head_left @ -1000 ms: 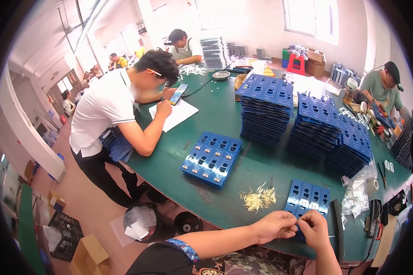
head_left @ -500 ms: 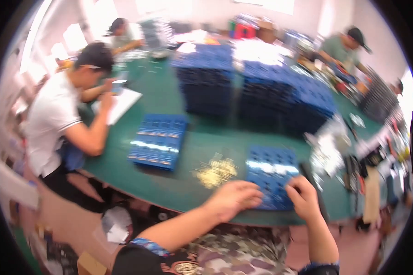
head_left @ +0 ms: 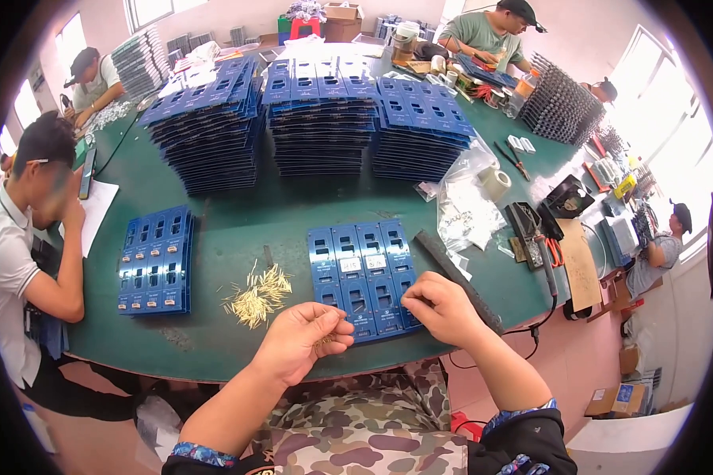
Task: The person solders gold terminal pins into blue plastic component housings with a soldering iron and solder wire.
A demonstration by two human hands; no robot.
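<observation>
The person's left hand (head_left: 303, 339) is nearest, just over the lower left corner of the blue board (head_left: 363, 279), its thumb and fingers closed around a few thin gold pins. The right hand (head_left: 444, 311) is at the board's lower right edge, thumb and index finger pressed together; whether a pin sits between them, or whether they touch the board, cannot be told. The board lies flat on the green worktop (head_left: 238, 229) straight ahead of the person, its rows of dark openings facing up and two white labels near its middle. For clean work, the left hand would do best to keep its pins loosely gathered and offer one at a time, while the right takes each near its end, so that the fingers do not hide the spot below. Resting the right wrist lightly would likely steady the pinch, and the board should not be allowed to slide toward the dark strip (head_left: 459, 283) beside it. The loose pile of pins (head_left: 260, 299) lies to the left, near enough for a short reach, with a small stack (head_left: 156, 261) of blue boards beyond it. Farther back stand three tall stacks (head_left: 321, 127) of similar boards.
</observation>
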